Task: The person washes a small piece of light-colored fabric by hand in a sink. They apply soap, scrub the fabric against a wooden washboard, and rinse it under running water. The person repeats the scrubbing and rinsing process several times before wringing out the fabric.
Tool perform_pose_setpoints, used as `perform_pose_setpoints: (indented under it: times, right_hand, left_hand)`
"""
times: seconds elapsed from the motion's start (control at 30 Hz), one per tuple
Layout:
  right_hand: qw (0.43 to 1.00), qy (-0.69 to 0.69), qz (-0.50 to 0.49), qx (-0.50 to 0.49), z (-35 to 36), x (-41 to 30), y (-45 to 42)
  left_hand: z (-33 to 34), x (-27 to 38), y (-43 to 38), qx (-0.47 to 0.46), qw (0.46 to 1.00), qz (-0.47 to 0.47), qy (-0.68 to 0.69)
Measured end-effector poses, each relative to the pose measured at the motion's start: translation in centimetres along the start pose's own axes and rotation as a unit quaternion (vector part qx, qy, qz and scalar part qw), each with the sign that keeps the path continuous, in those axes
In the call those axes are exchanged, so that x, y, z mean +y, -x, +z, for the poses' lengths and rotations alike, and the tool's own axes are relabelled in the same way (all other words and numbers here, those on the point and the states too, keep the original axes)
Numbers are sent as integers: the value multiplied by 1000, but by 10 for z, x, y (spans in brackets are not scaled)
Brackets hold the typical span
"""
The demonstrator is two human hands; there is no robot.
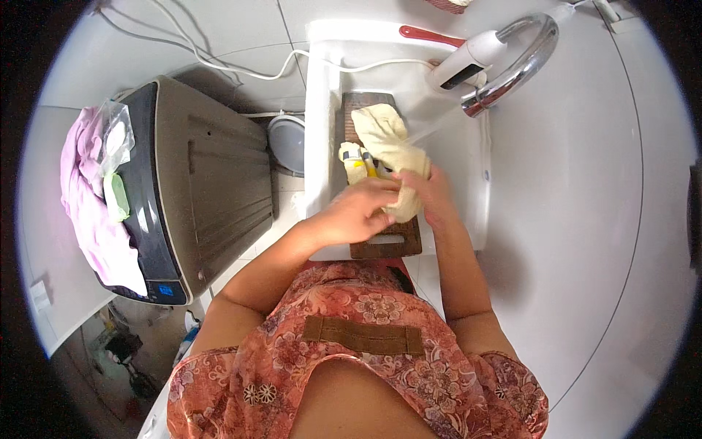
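Note:
A pale yellow cloth garment [386,137] hangs bunched over a wooden washboard [370,101] in a white sink. Near its lower end, my right hand [433,192] grips the fabric. On the cloth's other side is my left hand [364,211], slightly blurred, fingers curled against its edge; whether they hold it cannot be told. Another pale yellow piece with dark and bright yellow marks [354,159] lies on the board, left of the garment. Water streams from the chrome faucet [474,104] onto the cloth.
A red-handled tool [430,35] lies on the white sink's back rim [356,30], near a white cable [296,54]. To the left stand a grey bucket [288,142] and a washing machine [219,175] with a pink cloth [98,219] and clear plastic bag [118,134] on top.

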State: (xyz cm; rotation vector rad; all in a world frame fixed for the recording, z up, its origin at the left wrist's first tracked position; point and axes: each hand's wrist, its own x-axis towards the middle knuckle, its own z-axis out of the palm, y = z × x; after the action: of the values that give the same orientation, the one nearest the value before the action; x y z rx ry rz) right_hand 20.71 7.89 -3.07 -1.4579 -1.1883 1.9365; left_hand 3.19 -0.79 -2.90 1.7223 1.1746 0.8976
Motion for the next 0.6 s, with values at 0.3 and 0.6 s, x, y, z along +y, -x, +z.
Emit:
perform_pose_setpoints:
  times: [0.3, 0.6]
  right_hand:
    - [985, -125, -112, -43, 18, -67, 36]
    - [938, 196, -106, -266, 12, -57, 83]
  left_hand:
    - [8, -29, -19, 67, 644, -435, 626]
    - [-4, -81, -87, 48, 534, -281, 796]
